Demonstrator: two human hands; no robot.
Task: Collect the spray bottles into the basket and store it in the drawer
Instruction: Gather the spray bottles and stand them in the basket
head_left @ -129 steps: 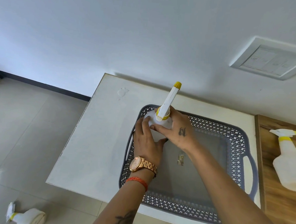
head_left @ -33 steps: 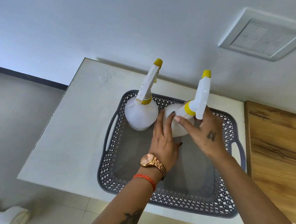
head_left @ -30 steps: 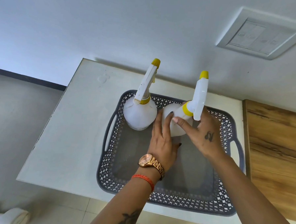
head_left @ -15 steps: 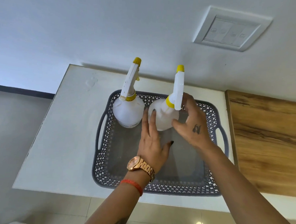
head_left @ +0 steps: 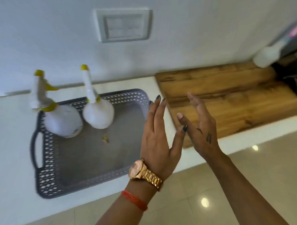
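Two white spray bottles with yellow collars and nozzle tips stand upright in the far end of the grey lattice basket (head_left: 43, 174): one at the left (head_left: 63, 121), one beside it (head_left: 98, 115). The basket rests on a white counter. My left hand (head_left: 157, 138), with a gold watch, hovers open over the basket's right rim. My right hand (head_left: 200, 127) is open beside it, over the edge of the wooden surface. Neither hand touches a bottle. A third white bottle (head_left: 266, 55), blurred, stands at the far right by the wall.
A wooden board surface (head_left: 231, 99) adjoins the white counter (head_left: 8, 139) on the right. A switch plate (head_left: 123, 26) is on the wall behind. Dark objects sit at the far right corner. Tiled floor (head_left: 226, 193) lies below the counter edge.
Both hands have let go of the second bottle and moved right, off the basket. The view has swung to the right, and a third bottle has come into sight.
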